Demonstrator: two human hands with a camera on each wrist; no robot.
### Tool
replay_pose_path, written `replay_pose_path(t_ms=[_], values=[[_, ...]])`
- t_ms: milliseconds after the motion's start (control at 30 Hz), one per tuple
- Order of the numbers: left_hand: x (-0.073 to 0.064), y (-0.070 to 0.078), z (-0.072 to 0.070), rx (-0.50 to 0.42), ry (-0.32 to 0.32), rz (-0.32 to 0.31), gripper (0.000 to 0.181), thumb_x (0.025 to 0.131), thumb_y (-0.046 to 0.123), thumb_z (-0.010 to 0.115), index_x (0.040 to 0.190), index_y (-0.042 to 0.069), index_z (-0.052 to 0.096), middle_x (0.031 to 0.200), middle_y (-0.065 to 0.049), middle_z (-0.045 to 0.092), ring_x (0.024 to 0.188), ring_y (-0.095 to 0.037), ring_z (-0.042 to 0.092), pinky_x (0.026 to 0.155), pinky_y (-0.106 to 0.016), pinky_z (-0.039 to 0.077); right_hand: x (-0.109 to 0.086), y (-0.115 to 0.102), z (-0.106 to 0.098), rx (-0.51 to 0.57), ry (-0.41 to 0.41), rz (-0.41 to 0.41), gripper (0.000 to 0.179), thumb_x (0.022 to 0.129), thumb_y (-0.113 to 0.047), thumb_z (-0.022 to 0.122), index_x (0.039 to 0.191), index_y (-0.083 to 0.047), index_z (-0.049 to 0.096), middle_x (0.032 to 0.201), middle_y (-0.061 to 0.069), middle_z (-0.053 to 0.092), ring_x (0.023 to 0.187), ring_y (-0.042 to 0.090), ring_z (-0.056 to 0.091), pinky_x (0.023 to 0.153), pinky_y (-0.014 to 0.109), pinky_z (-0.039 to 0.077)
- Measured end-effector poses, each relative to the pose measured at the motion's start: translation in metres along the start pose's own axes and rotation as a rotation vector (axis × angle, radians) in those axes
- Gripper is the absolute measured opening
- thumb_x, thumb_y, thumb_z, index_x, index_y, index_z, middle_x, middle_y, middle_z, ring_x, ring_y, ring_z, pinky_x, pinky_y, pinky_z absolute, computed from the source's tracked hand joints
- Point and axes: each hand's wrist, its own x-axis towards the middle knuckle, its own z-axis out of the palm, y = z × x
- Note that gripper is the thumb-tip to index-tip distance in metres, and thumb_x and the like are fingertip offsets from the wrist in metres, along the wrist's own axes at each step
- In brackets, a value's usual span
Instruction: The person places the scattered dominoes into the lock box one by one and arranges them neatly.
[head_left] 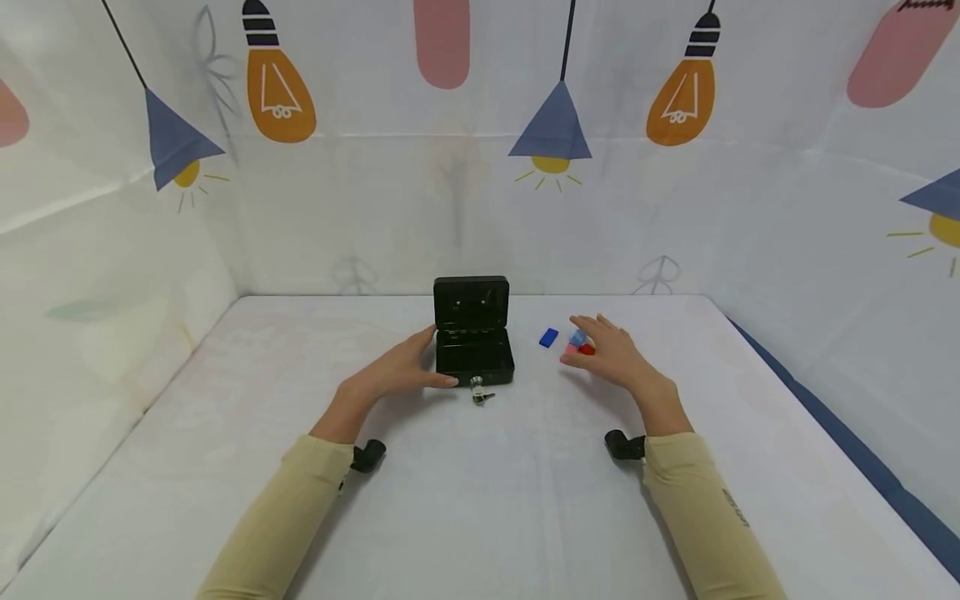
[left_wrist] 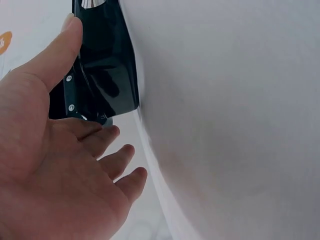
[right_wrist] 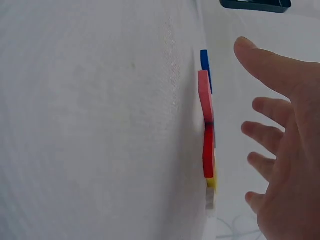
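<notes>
A black metal cash box (head_left: 495, 377) stands on the table, its lid (head_left: 471, 302) raised. A key with a ring (head_left: 480, 393) hangs at the lock in front. My left hand (head_left: 396, 367) lies along the box's left side, thumb at the front edge, other fingers loosely bent in the left wrist view. My right hand (head_left: 613, 357) hovers with spread fingers over small flat blocks, holding nothing: a pink block (right_wrist: 204, 95), a red block (right_wrist: 208, 152), a yellow block (right_wrist: 210, 182), a whitish block (right_wrist: 210, 198) and a light blue block (head_left: 578, 337). A dark blue block (head_left: 549, 337) lies apart, nearer the box.
A white cloth covers the table (head_left: 480, 500). Behind it hangs a white backdrop (head_left: 375, 208) printed with lamps and bulbs, which also encloses both sides. Black wrist cameras sit on both wrists, below beige sleeves (head_left: 697, 492).
</notes>
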Motion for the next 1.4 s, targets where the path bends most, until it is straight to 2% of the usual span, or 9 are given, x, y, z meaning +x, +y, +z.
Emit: replay_pose_path(t_ms=[367, 533, 867, 1200, 1300, 1400], values=[[0.005, -0.001, 0.005, -0.018, -0.003, -0.034, 0.111, 0.082, 0.047, 0.078, 0.161, 0.013, 0.008, 0.167, -0.012, 0.018, 0.154, -0.031, 0.018, 0.122, -0.053, 0.023, 0.006, -0.007, 0.001, 0.021, -0.027, -0.033, 0.075, 0.090, -0.042, 0.068, 0.150, -0.005, 0.041, 0.157, 0.023, 0.036, 0.150, 0.048, 0.015, 0.115, 0.073, 0.010], [0.006, 0.000, 0.007, -0.033, -0.001, -0.027, 0.108, 0.084, 0.041, 0.079, 0.161, 0.013, 0.008, 0.166, -0.012, 0.020, 0.153, -0.031, 0.020, 0.121, -0.052, 0.025, 0.008, -0.010, 0.003, 0.008, -0.044, -0.045, 0.072, 0.091, -0.041, 0.068, 0.148, -0.003, 0.044, 0.155, 0.023, 0.040, 0.149, 0.049, 0.018, 0.116, 0.071, 0.013], [0.004, 0.002, 0.006, -0.060, -0.004, -0.048, 0.108, 0.084, 0.038, 0.079, 0.161, 0.012, 0.009, 0.166, -0.013, 0.021, 0.153, -0.030, 0.021, 0.121, -0.052, 0.027, 0.014, -0.018, 0.006, 0.026, -0.084, -0.021, 0.066, 0.091, -0.034, 0.069, 0.145, -0.003, 0.048, 0.149, 0.024, 0.047, 0.147, 0.049, 0.022, 0.116, 0.068, 0.020], [0.003, 0.002, 0.005, -0.062, -0.005, -0.043, 0.106, 0.084, 0.039, 0.079, 0.161, 0.014, 0.010, 0.165, -0.014, 0.024, 0.153, -0.031, 0.022, 0.121, -0.052, 0.027, 0.018, -0.024, 0.010, 0.021, -0.045, -0.064, 0.055, 0.090, -0.027, 0.070, 0.137, -0.001, 0.057, 0.142, 0.026, 0.054, 0.143, 0.053, 0.029, 0.115, 0.064, 0.028], [0.001, 0.003, 0.004, -0.061, -0.003, -0.045, 0.106, 0.085, 0.038, 0.079, 0.161, 0.015, 0.009, 0.165, -0.013, 0.023, 0.153, -0.030, 0.022, 0.121, -0.051, 0.026, 0.020, -0.025, 0.011, 0.021, -0.052, -0.063, 0.050, 0.090, -0.024, 0.069, 0.133, 0.000, 0.060, 0.141, 0.026, 0.055, 0.143, 0.052, 0.030, 0.115, 0.063, 0.029], [0.000, 0.004, 0.004, -0.060, -0.003, -0.046, 0.106, 0.085, 0.038, 0.078, 0.161, 0.015, 0.008, 0.165, -0.012, 0.023, 0.153, -0.029, 0.021, 0.121, -0.051, 0.026, 0.021, -0.023, 0.012, 0.024, -0.057, -0.061, 0.045, 0.091, -0.022, 0.068, 0.130, 0.001, 0.062, 0.141, 0.025, 0.055, 0.140, 0.048, 0.038, 0.114, 0.059, 0.034]])
